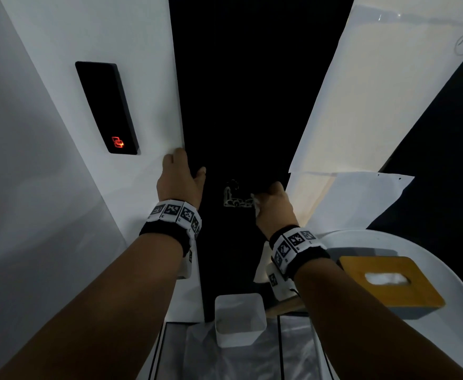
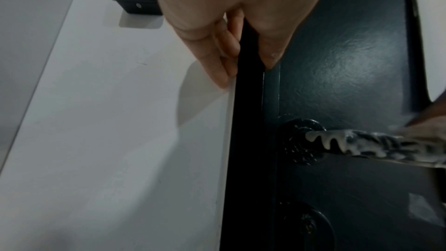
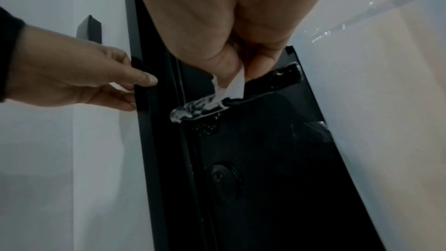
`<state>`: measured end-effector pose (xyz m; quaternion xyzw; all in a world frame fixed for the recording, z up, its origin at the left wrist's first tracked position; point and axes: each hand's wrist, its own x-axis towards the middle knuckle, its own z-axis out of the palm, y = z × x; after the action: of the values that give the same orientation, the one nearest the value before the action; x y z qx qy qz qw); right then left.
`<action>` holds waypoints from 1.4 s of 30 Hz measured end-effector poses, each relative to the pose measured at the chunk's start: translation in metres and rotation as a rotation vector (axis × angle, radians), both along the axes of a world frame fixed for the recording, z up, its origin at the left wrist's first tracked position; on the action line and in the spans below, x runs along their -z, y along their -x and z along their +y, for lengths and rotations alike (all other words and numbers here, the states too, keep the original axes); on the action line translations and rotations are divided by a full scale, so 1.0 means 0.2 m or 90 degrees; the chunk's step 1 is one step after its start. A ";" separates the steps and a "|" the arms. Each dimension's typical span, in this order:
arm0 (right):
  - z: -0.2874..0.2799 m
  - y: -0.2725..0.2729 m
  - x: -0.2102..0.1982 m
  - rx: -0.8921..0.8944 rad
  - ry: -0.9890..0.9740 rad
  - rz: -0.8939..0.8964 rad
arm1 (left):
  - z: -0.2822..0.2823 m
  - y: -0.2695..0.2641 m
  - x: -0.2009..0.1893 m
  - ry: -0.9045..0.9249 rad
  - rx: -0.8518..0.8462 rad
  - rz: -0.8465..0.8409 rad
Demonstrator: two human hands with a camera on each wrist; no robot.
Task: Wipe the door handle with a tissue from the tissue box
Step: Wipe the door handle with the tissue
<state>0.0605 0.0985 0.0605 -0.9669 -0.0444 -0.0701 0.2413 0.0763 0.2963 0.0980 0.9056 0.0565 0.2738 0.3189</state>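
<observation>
1. The right hand [image 1: 272, 204] pinches a white wipe [image 3: 231, 85] against the door handle [image 1: 237, 201]. The handle is streaked with white foam and sits on the black door [image 1: 252, 105].
2. At 9 o'clock of the handle, the left hand [image 1: 179, 178] grips the door frame [image 2: 248, 140], thumb opposite the fingers.
3. At 6 o'clock stands a white tub [image 1: 235, 337]; its contents cannot be told.
4. At 4 o'clock, a wood-topped tissue box [image 1: 416, 292] on a round table [image 1: 375, 237] shows white tissue in its slot.

office doorway: card reader [image 1: 107, 108] beside black door [image 1: 252, 78].

black wristbands [image 1: 161, 233], white coded tags [image 1: 173, 210]
</observation>
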 end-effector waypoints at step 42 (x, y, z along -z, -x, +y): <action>0.02 0.03 -0.09 0.003 0.084 -0.036 | 0.00 0.00 0.00 -0.009 -0.005 -0.007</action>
<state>0.0550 0.1027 0.0792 -0.9784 -0.0531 -0.0952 0.1758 0.0768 0.2970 0.0978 0.9062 0.0562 0.2802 0.3116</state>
